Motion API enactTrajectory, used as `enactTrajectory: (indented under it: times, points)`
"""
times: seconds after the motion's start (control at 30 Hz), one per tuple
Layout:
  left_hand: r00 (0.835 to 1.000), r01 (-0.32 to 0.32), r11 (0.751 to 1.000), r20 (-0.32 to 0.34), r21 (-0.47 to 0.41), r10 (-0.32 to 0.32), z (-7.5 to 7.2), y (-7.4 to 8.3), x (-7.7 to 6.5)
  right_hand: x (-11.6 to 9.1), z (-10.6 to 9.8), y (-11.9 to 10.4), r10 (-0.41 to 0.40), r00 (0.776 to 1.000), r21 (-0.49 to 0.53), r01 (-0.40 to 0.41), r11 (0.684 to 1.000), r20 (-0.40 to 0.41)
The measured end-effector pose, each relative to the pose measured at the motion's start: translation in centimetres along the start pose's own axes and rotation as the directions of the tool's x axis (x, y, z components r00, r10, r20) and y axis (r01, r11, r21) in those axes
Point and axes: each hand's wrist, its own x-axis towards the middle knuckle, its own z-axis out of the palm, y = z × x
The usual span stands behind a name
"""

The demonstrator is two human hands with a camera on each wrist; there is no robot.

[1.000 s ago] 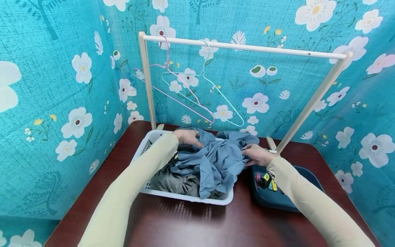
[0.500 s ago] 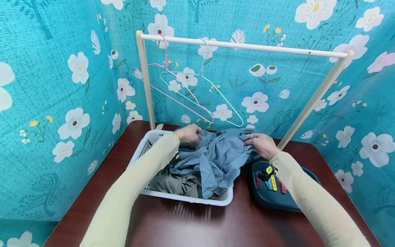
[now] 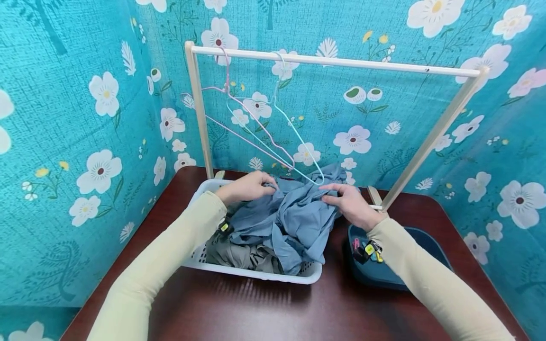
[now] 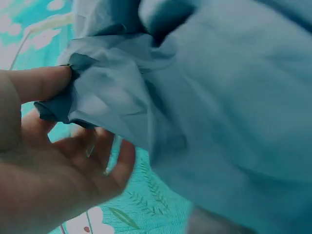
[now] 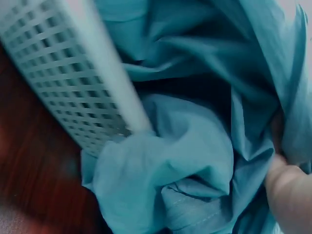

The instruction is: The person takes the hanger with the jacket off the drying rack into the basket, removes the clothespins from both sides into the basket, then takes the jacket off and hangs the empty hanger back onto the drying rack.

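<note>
A crumpled blue-grey garment point(image 3: 298, 222) lies heaped over the white plastic basket point(image 3: 256, 272), its back part lifted. My left hand point(image 3: 247, 186) pinches an edge of it at the back left; in the left wrist view the thumb is on top and the fingers point(image 4: 124, 161) are spread below. At the back right my right hand point(image 3: 351, 203) holds another part. The right wrist view shows its thumb point(image 5: 287, 183) against the cloth, other fingers hidden by folds. An aqua hanger point(image 3: 294, 128) hangs behind, its lower corner overlapping the garment in the head view.
A grey-brown cloth point(image 3: 239, 255) lies in the basket. The wooden rack's rail point(image 3: 341, 61) also carries a pink hanger point(image 3: 256, 121). At right stands a dark blue tray point(image 3: 435, 248) with several clothespins point(image 3: 356, 244). Everything rests on a dark red-brown table point(image 3: 239, 312).
Both hands have shifted left, and the right hand has come inward onto the cloth. The garment's back part has risen, and the aqua hanger has swung, its lower corner now further left.
</note>
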Motion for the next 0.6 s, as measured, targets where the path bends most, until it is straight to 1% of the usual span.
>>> enactTrajectory:
  times: [0.07,0.13,0.17,0.23,0.3,0.4,0.47,0.53,0.6]
  points:
    - [1.0,-0.003,0.999,0.026,0.05,0.002,0.9,-0.3,-0.2,0.1,0.9,0.4,-0.006,0.997,-0.096,0.013,0.995,0.073]
    - [0.998,0.01,0.998,0.061,0.061,-0.014,2.0,-0.5,0.1,0.2,1.6,0.7,-0.012,0.99,-0.181,0.038,0.983,0.144]
    - [0.996,0.019,0.998,0.086,0.058,-0.024,2.6,-0.6,0.3,0.3,1.8,0.8,-0.007,0.986,-0.221,0.044,0.974,0.166]
    - [0.991,0.031,0.996,0.127,0.087,-0.042,3.7,-0.6,0.8,0.4,2.4,1.1,0.013,0.978,-0.283,0.048,0.958,0.209]
    - [0.984,0.011,0.987,0.177,0.158,-0.039,4.7,-0.5,1.2,0.6,2.9,1.4,0.051,0.971,-0.333,0.031,0.943,0.235]
    - [0.967,-0.028,0.966,0.253,0.256,-0.039,6.0,-0.5,1.6,0.9,3.5,1.6,0.114,0.959,-0.388,-0.004,0.922,0.26]
    - [0.951,-0.025,0.957,0.301,0.289,-0.066,6.6,-0.4,1.7,1.0,3.6,1.4,0.145,0.947,-0.404,-0.018,0.915,0.288]
    - [0.934,-0.01,0.953,0.343,0.303,-0.099,7.1,-0.5,1.8,0.8,3.2,0.8,0.163,0.926,-0.403,-0.013,0.915,0.34]
    - [0.92,0.004,0.949,0.371,0.315,-0.127,7.4,-0.6,1.9,0.5,2.2,0.0,0.174,0.894,-0.352,-0.02,0.936,0.412]
